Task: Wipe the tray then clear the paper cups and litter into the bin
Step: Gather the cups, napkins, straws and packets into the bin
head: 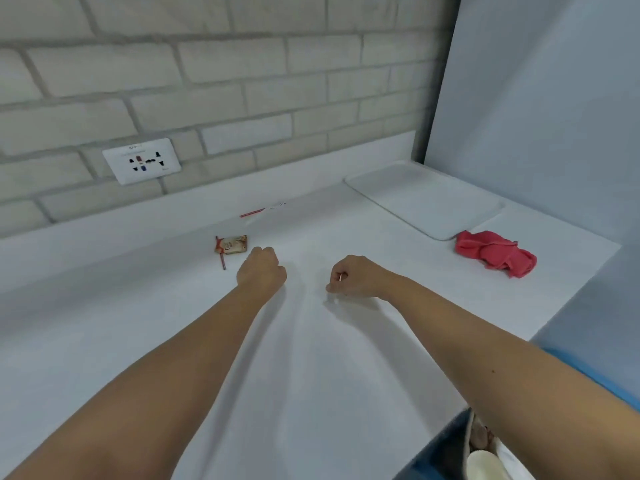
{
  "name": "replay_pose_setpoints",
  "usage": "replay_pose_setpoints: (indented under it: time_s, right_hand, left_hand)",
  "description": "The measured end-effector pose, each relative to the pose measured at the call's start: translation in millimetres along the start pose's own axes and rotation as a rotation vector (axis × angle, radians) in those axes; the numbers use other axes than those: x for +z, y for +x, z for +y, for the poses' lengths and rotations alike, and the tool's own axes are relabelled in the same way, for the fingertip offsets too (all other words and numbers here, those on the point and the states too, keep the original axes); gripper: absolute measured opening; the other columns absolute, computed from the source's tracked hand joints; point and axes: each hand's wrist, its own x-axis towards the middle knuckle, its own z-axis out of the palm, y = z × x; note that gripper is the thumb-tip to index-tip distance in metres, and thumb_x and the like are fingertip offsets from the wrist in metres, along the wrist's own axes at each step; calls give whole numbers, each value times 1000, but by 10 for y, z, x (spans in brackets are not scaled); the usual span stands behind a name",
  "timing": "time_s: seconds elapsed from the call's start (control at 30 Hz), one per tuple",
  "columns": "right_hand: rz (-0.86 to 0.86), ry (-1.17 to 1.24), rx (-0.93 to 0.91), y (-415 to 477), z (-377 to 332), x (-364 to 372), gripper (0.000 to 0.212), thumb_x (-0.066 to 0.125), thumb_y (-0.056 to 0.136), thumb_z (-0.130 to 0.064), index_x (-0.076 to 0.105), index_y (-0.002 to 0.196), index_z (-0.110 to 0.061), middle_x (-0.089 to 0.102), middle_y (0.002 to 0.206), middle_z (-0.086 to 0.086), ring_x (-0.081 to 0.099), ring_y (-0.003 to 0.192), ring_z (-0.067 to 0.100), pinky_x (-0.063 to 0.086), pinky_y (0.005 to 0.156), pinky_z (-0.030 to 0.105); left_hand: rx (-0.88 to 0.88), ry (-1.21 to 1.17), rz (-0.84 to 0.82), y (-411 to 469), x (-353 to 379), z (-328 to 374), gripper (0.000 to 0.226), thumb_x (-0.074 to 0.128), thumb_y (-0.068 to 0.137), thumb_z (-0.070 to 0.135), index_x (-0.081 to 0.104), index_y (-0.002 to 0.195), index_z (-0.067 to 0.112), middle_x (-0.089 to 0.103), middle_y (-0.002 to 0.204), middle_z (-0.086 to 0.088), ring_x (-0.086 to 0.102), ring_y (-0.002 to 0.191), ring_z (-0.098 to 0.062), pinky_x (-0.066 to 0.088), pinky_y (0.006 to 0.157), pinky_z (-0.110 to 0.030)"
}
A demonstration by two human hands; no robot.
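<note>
Head view: wrapper (231,244) lies just beside left fingers (266,253), curled tight, contents hidden

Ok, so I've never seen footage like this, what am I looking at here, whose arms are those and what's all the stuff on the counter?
There is no machine here. A person wears a camera on the head, so this single picture looks down along their own bare arms. The left hand is curled into a fist beside a snack wrapper and a thin red stick; anything inside the fist is hidden. The right hand seems to pinch a small pale scrap. All this is on a white counter. At the back right lies a white tray, with a crumpled red cloth beside it. At the bottom right, what looks like a bin has a paper cup inside.
</note>
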Motion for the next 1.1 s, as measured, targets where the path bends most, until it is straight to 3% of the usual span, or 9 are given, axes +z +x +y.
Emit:
replay_pose_setpoints:
  time_s: [0.07, 0.17, 0.4, 0.6, 0.77, 0.87, 0.93, 1.03, 1.1]
  right_hand:
    - [-12, -19, -7, 173, -130, 86, 14, 59, 90, -23, 58, 82, -12, 42, 70, -14, 43, 67, 4, 31, 56, 12]
    - [-32, -25, -16, 421, -307, 228, 13, 59, 89, -22, 59, 81, -12, 47, 68, -13, 48, 76, 14, 34, 57, 15]
    - [-58, -11, -50, 1067, -635, 406, 4, 58, 86, -13, 59, 86, -9, 50, 74, -10, 50, 74, 12, 36, 57, 14]
    - [-54, -89, -54, 1639, -819, 513, 42, 58, 89, -20, 49, 128, -7, 43, 130, 10, 48, 118, 25, 40, 89, 28]
    - [-1, -108, -60, 2106, -953, 600, 58, 64, 85, -37, 45, 129, -3, 35, 131, 12, 42, 122, 30, 43, 97, 35]
    - [-9, -140, -41, 2298, -1010, 643, 73, 66, 79, -50, 41, 132, -5, 33, 133, 10, 35, 124, 29, 39, 94, 35]
    - [-23, -205, -38, 2414, -1037, 692, 68, 65, 81, -49, 44, 129, -6, 34, 132, 10, 36, 122, 29, 40, 91, 35]
    - [-35, -166, -29, 2514, -1064, 726, 58, 66, 81, -42, 49, 123, -4, 44, 126, 11, 47, 116, 30, 44, 88, 34]
    - [-46, -140, -64, 2543, -1064, 715, 36, 64, 84, -28, 55, 108, -3, 55, 112, 11, 55, 105, 28, 45, 78, 31]
  left_hand:
    - [-73, -43, -4, 119, -66, -252, 21, 46, 86, 6, 59, 101, 1, 59, 95, -9, 53, 78, -23, 39, 61, -27]
    - [-145, -96, 19, 273, -146, -588, 14, 44, 86, 5, 57, 89, 3, 50, 70, -3, 51, 68, -20, 34, 48, -23]
    - [-248, -204, 59, 591, -229, -965, 15, 43, 88, 1, 54, 77, 5, 49, 72, -3, 48, 63, -18, 36, 49, -24]
    - [-319, -278, 71, 835, -137, -1049, 24, 50, 88, 16, 64, 86, -3, 61, 91, -16, 52, 61, -22, 35, 47, -24]
    - [-386, -222, 57, 1053, -137, -1074, 13, 50, 79, 1, 60, 71, 2, 51, 63, -6, 58, 69, -28, 44, 56, -28]
    - [-385, -185, 51, 1172, -172, -1091, 29, 51, 88, 7, 42, 61, 8, 51, 73, -7, 61, 84, -30, 43, 63, -28]
    - [-392, -197, 13, 1239, -194, -1104, 28, 53, 90, 15, 42, 64, 8, 51, 79, -9, 55, 79, -28, 41, 64, -28]
    - [-382, -158, -44, 1289, -181, -1112, 34, 51, 92, 28, 43, 64, 9, 48, 65, -4, 50, 67, -24, 39, 63, -28]
    - [-348, -66, -70, 1292, -169, -1090, 26, 46, 94, 22, 50, 73, 7, 47, 63, -2, 54, 70, -25, 39, 64, -29]
